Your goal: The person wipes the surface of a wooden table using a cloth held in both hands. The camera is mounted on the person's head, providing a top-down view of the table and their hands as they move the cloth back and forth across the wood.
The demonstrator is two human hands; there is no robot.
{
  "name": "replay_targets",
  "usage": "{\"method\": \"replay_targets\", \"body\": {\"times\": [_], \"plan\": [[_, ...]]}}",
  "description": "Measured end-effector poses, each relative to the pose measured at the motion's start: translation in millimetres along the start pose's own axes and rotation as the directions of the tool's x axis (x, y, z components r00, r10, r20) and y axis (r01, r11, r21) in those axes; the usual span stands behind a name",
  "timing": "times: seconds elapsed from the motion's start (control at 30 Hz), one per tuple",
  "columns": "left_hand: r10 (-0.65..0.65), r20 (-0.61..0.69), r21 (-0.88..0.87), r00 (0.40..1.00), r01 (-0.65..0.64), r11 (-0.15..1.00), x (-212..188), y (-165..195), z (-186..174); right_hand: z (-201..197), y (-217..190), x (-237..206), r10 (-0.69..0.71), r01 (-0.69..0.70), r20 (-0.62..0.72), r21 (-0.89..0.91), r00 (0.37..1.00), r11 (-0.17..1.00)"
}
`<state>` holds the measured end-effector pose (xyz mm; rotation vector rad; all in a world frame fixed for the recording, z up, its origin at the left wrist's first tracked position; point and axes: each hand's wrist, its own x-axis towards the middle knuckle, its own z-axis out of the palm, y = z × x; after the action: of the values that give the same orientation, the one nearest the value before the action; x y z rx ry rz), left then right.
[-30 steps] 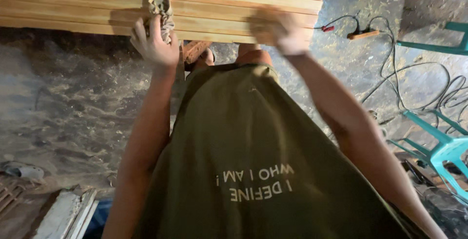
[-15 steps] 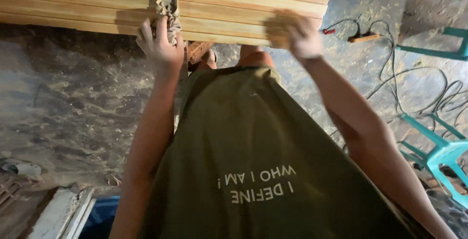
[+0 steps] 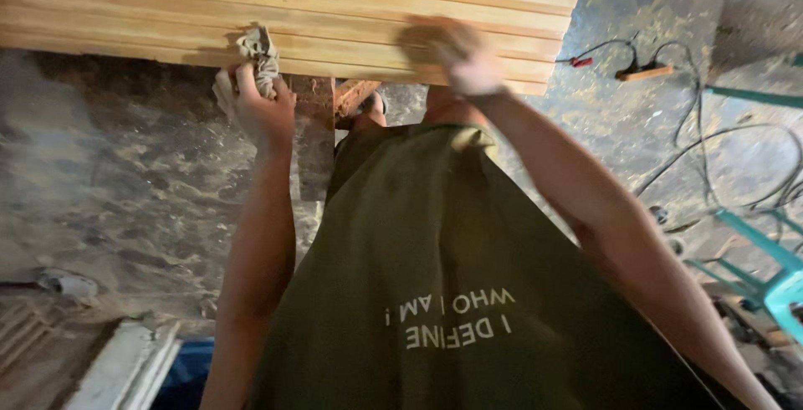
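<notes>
Slatted wooden panel point(image 3: 335, 0): pale, laid flat as a tabletop, filling the far part of the view; long boards run left to right, with the near edge in shadow and the right end cut square. Left hand point(image 3: 255, 105): raised to the near edge of the panel, left of centre, fingers closed around a crumpled grey rag point(image 3: 259, 54); the rag is bunched up and pressed against the panel's near boards. Right hand point(image 3: 456, 54): on the panel surface right of centre, blurred, so whether it is clenched or flat, and whether the brownish patch under it is a separate thing, cannot be told. The two hands are well apart along the same near edge. Olive-green shirt point(image 3: 435, 293): the person's own, with pale lettering, filling the near middle of the frame between both forearms. Concrete floor point(image 3: 109, 201): rough, stained, beneath and left of the panel. Cables point(image 3: 728, 151): dark, looping over the floor on the right, with a red clip point(image 3: 581, 62) on a lead near the panel's right end. Turquoise chair frame point(image 3: 774, 284): at the near right edge. White boards point(image 3: 125, 368): lying on the floor at the near left.
</notes>
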<state>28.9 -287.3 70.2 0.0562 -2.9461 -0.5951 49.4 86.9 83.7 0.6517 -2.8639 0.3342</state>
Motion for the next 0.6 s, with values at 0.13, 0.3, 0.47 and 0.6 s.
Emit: {"method": "replay_targets", "body": {"times": [0.13, 0.3, 0.47, 0.6], "plan": [[-0.098, -0.031, -0.023, 0.995, 0.097, 0.995, 0, 3, 8, -24, 22, -23, 0.125, -0.151, 0.137, 0.197, 0.983, 0.969], [-0.082, -0.05, -0.043, 0.995, 0.08, 0.996, -7, 3, 2, 43, -75, 102, 0.024, -0.042, 0.086, 0.214, 0.996, 0.976], [-0.025, -0.046, -0.177, 0.999, 0.017, 0.984, -11, 6, -11, 62, -115, 144, -0.059, 0.047, 0.167, 0.078, 0.984, 0.996], [0.033, 0.002, -0.134, 0.999, -0.032, 0.99, -2, 16, -8, 14, -34, 49, 0.165, -0.176, 0.066, 0.49, 0.984, 0.854]]}}
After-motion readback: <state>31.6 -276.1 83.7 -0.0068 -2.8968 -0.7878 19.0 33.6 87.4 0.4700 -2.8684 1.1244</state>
